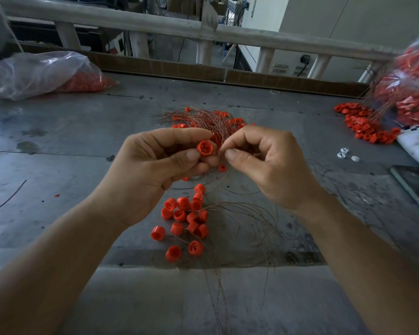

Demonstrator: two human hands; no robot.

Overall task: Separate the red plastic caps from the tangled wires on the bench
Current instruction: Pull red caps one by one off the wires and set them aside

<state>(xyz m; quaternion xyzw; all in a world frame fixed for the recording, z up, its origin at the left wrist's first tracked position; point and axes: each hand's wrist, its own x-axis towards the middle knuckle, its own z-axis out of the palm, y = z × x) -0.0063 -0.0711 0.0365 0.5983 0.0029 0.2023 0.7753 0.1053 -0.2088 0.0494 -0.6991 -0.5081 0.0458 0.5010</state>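
1. My left hand pinches one red cap between thumb and fingers, its open mouth facing me; the cap sits just left of my right hand.
2. My right thumb and forefinger are closed on a thin wire beside the cap; I judge the pull goes rightward.
3. The tangle lies behind my hands, loose caps below them on the bench; a clear bag far left holds caps; a second bag far right holds caps with wires.

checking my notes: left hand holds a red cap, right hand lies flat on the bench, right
Not quite. The left hand does hold a red cap, but the right hand is not flat on the bench: it is raised beside the cap, thumb and forefinger pinching thin wire. The head view shows it.
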